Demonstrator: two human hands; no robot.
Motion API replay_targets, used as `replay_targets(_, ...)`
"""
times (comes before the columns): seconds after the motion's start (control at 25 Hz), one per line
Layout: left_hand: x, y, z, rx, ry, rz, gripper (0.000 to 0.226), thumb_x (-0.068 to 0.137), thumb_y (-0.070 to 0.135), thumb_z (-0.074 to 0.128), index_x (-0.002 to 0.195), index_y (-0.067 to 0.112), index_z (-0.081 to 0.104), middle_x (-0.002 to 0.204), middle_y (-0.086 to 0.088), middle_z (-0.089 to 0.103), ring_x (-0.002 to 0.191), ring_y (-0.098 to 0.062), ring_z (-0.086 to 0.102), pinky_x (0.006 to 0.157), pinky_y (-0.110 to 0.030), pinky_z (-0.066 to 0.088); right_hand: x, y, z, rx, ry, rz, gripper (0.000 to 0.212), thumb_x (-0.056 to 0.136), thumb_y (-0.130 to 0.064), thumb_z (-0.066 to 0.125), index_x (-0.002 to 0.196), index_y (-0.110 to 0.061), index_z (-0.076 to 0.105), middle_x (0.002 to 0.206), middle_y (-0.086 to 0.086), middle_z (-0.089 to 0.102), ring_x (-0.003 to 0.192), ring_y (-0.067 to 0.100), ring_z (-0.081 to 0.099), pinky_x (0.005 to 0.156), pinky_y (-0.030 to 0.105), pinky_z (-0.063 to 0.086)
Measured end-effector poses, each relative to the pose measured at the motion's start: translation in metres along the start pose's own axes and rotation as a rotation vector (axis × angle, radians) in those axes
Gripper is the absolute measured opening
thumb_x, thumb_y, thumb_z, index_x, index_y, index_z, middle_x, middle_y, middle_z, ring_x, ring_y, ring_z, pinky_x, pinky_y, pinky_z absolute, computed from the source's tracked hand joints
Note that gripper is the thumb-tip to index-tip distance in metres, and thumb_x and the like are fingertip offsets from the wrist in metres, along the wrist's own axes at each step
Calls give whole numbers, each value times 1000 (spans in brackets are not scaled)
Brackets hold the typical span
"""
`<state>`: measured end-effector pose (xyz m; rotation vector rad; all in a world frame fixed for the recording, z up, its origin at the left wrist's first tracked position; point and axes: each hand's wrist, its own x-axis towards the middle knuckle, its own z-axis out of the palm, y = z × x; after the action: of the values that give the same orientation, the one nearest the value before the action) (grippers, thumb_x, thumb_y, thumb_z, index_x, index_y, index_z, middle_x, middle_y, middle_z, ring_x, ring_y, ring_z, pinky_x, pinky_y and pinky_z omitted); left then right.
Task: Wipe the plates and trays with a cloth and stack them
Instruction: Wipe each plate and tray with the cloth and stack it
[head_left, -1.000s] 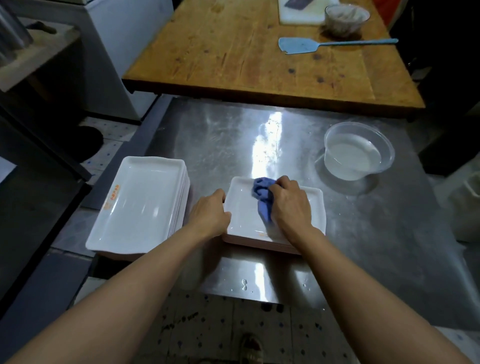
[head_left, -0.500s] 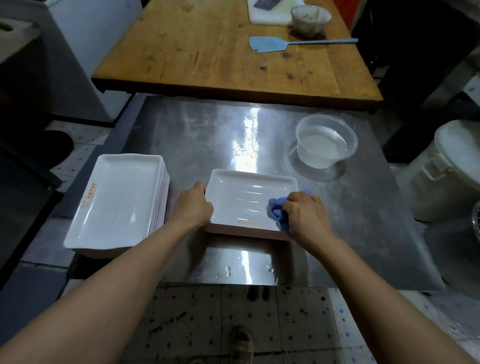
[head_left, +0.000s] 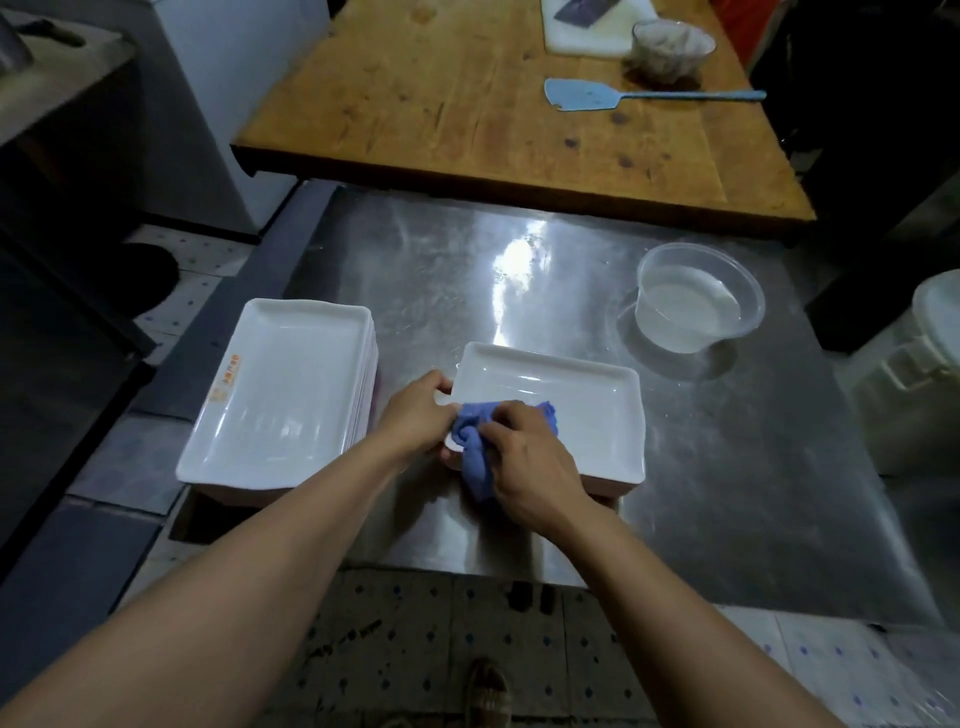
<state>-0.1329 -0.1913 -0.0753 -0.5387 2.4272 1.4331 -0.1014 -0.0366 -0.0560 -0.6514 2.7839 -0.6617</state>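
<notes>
A white rectangular tray lies on top of a low stack near the front edge of the steel table. My left hand grips the tray's left rim. My right hand holds a crumpled blue cloth against the tray's near-left corner, and part of the cloth hangs over the rim. A second stack of white trays with an orange mark on its left rim sits to the left, overhanging the table's edge.
A clear plastic tub of water stands at the table's right rear. Behind it a wooden table carries a blue spatula, a bowl and a white board. A white bucket stands on the right.
My right hand has swept the blue cloth from the tray's right side across to its near-left corner, next to my left hand. The left hand keeps its grip on the rim.
</notes>
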Motion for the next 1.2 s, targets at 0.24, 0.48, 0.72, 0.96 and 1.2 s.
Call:
replay_targets(0.24, 0, -1, -5, 16, -58, 14, 18, 88, 10, 53, 104, 17, 53, 71, -10, 59, 40, -19, 59, 39, -21, 42, 40, 7, -2, -1, 95, 13, 34, 85, -14, 56, 119, -14, 59, 130, 4, 48, 121, 21, 42, 78, 27, 36)
replay_targets(0.48, 6, -5, -4, -14, -59, -18, 18, 90, 8, 49, 104, 18, 53, 70, -11, 60, 38, -19, 58, 47, -29, 52, 44, 13, -3, -63, 37, -73, 44, 84, -15, 58, 128, -11, 54, 137, 9, 45, 127, 25, 39, 103, 31, 31)
replay_targets(0.72, 9, -7, -1, -5, -22, -32, 15, 88, 9, 52, 101, 15, 54, 76, -17, 60, 56, -29, 59, 52, -37, 55, 11, 12, 0, -15, -72, -159, 35, 90, -32, 54, 121, -18, 59, 134, 2, 47, 121, 20, 43, 101, 34, 39)
replay_targets(0.96, 3, 1, 6, 315, 87, 64, 21, 81, 10, 53, 102, 10, 57, 97, -15, 64, 81, -29, 59, 66, -34, 50, -22, 30, -13, -85, 70, -96, 22, 79, -8, 60, 101, -11, 64, 106, 7, 60, 96, 28, 55, 81, 33, 39)
replay_targets(1.2, 1, 7, 10, 491, 130, 86, 24, 83, 9, 49, 106, 8, 56, 107, -14, 64, 94, -32, 58, 74, -33, 50, -68, 85, -45, -273, 105, 105, 33, 80, -9, 60, 111, -18, 61, 125, -2, 54, 118, 19, 45, 97, 29, 28)
